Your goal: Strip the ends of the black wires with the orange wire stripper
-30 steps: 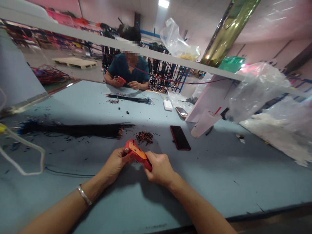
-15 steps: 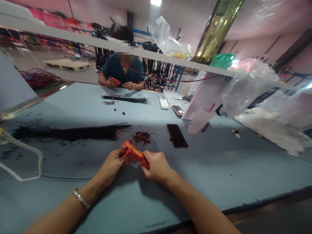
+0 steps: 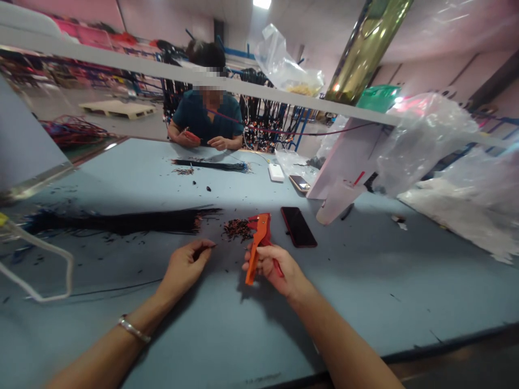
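Left hand [image 3: 188,266], palm down over the blue-grey table [image 3: 365,302], has its thumb and index finger pinched almost closed on a thin black wire [image 3: 117,288], whose dark tip pokes out; it sits left of the black phone with a red edge [image 3: 299,227]. Between that hand and the phone, the right hand [image 3: 279,267] is curled around a red-and-orange hand tool [image 3: 259,246], its head pointing away from the wearer and its handles spread.

Left of the phone, beyond the tool, lies a loose pile of short dark-and-copper offcuts [image 3: 236,229]; farther left stretches a thick bundle of black wires [image 3: 133,221]. Just right of the phone stands a translucent white plastic cup with a red straw [image 3: 338,202]; what it holds cannot be told. Past the phone are a second phone [image 3: 299,183] and a small white box [image 3: 276,172], closed as far as can be seen, then a smaller black wire bundle [image 3: 214,165].

Higher, beyond the phone, a clear plastic bag [image 3: 286,65] at the white bar [image 3: 243,89] has yellowish contents gathered in its bottom. Beyond the phone to the left, a person in a dark teal shirt [image 3: 227,113] holds a red tool [image 3: 192,136].
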### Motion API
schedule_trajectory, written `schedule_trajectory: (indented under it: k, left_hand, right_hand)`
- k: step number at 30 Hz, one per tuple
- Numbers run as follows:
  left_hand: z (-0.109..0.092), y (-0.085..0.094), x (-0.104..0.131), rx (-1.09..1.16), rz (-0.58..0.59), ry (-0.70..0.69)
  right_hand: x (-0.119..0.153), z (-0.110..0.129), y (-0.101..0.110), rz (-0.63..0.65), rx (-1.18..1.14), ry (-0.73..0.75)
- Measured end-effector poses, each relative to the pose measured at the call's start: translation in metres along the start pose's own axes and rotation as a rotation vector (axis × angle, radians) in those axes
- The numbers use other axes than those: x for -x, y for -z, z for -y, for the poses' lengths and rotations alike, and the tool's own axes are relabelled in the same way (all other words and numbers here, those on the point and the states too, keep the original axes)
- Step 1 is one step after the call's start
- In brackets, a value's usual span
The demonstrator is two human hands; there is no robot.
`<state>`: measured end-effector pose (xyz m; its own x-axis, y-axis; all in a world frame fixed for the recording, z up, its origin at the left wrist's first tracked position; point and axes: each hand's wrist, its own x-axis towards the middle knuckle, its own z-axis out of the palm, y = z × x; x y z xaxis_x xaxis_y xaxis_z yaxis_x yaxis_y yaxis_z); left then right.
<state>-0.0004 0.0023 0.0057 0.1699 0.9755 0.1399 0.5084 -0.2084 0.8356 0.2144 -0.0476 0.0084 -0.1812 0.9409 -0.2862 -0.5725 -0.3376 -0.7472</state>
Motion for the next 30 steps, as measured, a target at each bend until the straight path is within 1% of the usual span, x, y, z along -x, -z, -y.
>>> schedule_trajectory:
  k: [3, 6, 8, 10, 13, 16, 20, 23, 26, 30]
  left_hand:
    - [0.008, -0.002, -0.002, -0.113, -0.040, -0.041]
    - [0.011, -0.002, -0.001, -0.189, -0.052, -0.047]
    - [0.012, -0.003, -0.001, -0.201, -0.028, -0.042]
    - [0.012, -0.003, -0.002, -0.200, 0.021, -0.029]
    - [0.012, -0.003, -0.003, -0.216, 0.071, -0.006]
    - [0.012, -0.003, -0.003, -0.230, 0.075, -0.013]
    - [0.012, -0.003, -0.003, -0.244, 0.072, -0.029]
    - [0.011, -0.003, -0.004, -0.259, 0.084, -0.029]
    - [0.010, -0.003, -0.006, -0.256, 0.112, -0.034]
    - [0.007, -0.001, -0.008, -0.206, 0.128, -0.038]
  right_hand:
    - [0.003, 0.007, 0.000, 0.007, -0.128, -0.040]
    - [0.006, 0.012, -0.003, -0.055, -0.235, -0.027]
    - [0.006, 0.012, -0.004, -0.128, -0.285, 0.002]
    - [0.004, 0.009, -0.006, -0.184, -0.315, 0.006]
    - [0.001, 0.002, -0.008, -0.211, -0.314, -0.046]
    - [-0.001, -0.002, -0.009, -0.167, -0.285, -0.120]
    - [0.000, 0.001, -0.006, -0.037, -0.241, -0.210]
    - [0.003, 0.009, -0.001, 0.030, -0.210, -0.161]
    - [0.006, 0.017, 0.000, 0.044, -0.212, -0.089]
    - [0.014, 0.021, -0.012, 0.031, -0.244, -0.084]
